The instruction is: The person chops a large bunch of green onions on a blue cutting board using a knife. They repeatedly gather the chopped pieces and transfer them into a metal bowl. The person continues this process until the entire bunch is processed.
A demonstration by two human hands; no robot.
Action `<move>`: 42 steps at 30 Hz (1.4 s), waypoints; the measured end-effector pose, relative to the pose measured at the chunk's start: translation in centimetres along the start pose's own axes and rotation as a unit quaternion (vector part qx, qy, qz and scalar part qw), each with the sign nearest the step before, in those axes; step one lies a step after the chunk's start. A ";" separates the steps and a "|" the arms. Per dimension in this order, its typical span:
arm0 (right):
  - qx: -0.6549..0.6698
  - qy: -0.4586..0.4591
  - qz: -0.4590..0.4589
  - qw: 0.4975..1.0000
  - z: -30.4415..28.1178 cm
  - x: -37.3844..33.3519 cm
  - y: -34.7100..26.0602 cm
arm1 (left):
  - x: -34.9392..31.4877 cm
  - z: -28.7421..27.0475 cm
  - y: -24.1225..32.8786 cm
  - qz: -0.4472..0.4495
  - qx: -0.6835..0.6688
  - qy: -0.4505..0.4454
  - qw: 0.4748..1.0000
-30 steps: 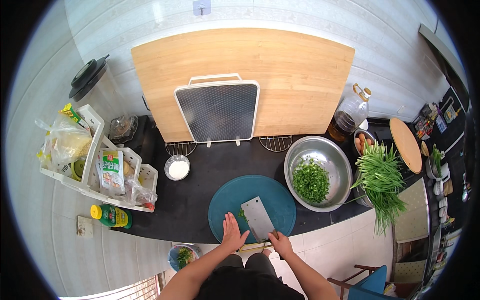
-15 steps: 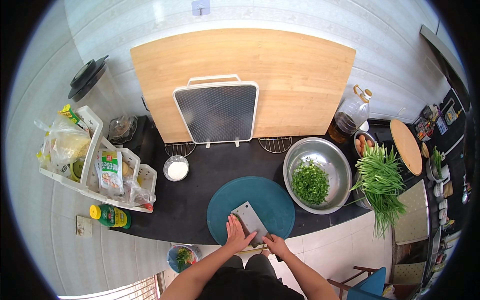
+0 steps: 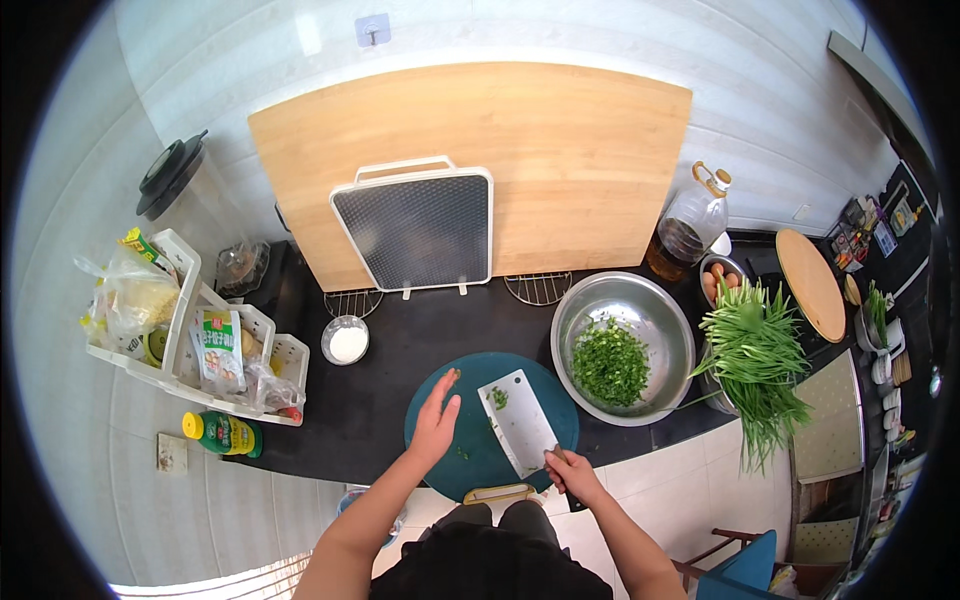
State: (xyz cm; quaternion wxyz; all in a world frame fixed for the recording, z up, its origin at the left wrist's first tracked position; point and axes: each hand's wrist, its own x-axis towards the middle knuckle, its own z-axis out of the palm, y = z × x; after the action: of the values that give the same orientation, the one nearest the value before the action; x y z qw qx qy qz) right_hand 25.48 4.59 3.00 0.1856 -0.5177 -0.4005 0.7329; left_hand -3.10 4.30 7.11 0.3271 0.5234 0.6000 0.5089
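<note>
A cleaver is gripped by its handle in my right hand, its broad blade lying over the right half of a round teal cutting board. A small clump of chopped greens sticks to the blade near its far end. My left hand is open above the board's left side, fingers stretched out and apart from the blade, with a green bit at a fingertip. A few green scraps dot the board. Right of it stands a steel bowl holding finely chopped greens.
Long green chives overhang the counter edge at right, near eggs and an oil bottle. A small bowl of white powder, a green bottle and a white storage rack stand left. A large wooden board leans behind.
My left hand has lifted off the cleaver blade and moved up and left, fingers spreading. The right hand has turned the cleaver so its blade face shows brighter, with greens on it.
</note>
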 end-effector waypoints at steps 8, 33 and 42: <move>-0.011 0.015 -0.006 1.000 -3.0 -1.6 -0.8 | -2.3 1.2 -2.1 0.025 0.181 0.009 0.983; -0.283 -0.094 0.005 0.955 -5.4 6.6 1.5 | -14.4 9.3 -7.4 -0.179 0.349 -0.005 0.920; -0.358 -0.163 -0.045 0.918 -4.0 7.8 2.5 | -13.7 11.7 -7.1 -0.229 0.357 -0.014 0.905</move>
State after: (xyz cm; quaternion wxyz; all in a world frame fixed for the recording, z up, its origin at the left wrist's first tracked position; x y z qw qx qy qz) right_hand 26.35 9.98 -4.25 -0.0473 -0.4043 -0.6834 0.6060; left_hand 8.86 -5.28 -4.74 0.2340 0.4601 0.8406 0.1641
